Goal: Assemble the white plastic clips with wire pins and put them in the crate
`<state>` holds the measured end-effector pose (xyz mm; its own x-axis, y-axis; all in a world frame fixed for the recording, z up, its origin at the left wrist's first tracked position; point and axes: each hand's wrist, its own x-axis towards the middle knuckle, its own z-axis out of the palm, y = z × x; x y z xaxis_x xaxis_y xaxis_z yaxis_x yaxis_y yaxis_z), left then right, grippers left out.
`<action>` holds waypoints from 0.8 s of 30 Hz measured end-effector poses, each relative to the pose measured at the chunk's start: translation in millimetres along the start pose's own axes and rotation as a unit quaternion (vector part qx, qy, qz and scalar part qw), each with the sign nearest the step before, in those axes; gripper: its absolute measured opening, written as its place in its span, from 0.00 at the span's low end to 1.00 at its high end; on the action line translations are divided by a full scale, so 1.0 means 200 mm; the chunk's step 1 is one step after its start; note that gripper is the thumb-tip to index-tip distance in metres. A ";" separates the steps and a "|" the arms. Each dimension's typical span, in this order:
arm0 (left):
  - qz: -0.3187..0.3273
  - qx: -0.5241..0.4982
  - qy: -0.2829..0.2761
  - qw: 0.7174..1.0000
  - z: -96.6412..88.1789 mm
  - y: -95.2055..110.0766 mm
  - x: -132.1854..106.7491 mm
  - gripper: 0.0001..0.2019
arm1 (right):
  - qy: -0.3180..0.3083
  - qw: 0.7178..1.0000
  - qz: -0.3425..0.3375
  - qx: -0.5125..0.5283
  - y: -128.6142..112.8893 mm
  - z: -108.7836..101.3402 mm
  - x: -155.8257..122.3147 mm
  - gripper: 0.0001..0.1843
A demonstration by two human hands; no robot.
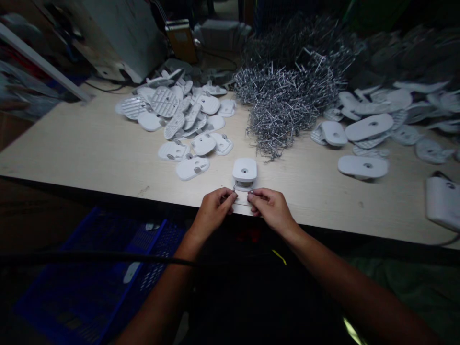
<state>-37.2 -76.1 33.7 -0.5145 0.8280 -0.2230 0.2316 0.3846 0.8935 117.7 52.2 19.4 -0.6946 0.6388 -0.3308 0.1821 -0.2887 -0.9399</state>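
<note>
A white plastic piece (245,168) with a rounded top and a small hole stands near the table's front edge, with a lower white part beneath its top. My left hand (215,207) is closed at its near left corner, thumb and forefinger pinched on what looks like a thin metal pin. Mirroring it at the near right corner, my right hand (269,207) pinches another small metal pin, of which only a glint shows. The fingers hide most of both pins. Beyond the piece lies a large heap of bent metal pins (287,105).
White plastic parts (192,115) are piled at the left, some ribbed. More oblong white parts (370,127) lie at the right, near a white box with a cable (442,200). Below the table (89,148) at left is a blue crate (108,287). A black cable (108,258) crosses in front.
</note>
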 end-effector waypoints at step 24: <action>0.036 -0.022 -0.006 0.999 -0.04 -0.06 0.08 0.19 | 0.013 0.999 0.030 0.020 0.01 0.00 0.05 0.21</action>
<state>-55.8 -70.3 22.9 -0.4871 0.8582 -0.1618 0.2320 0.3058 0.9234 110.2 58.7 14.5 -0.6650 0.6377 -0.3887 0.1940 -0.3552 -0.9145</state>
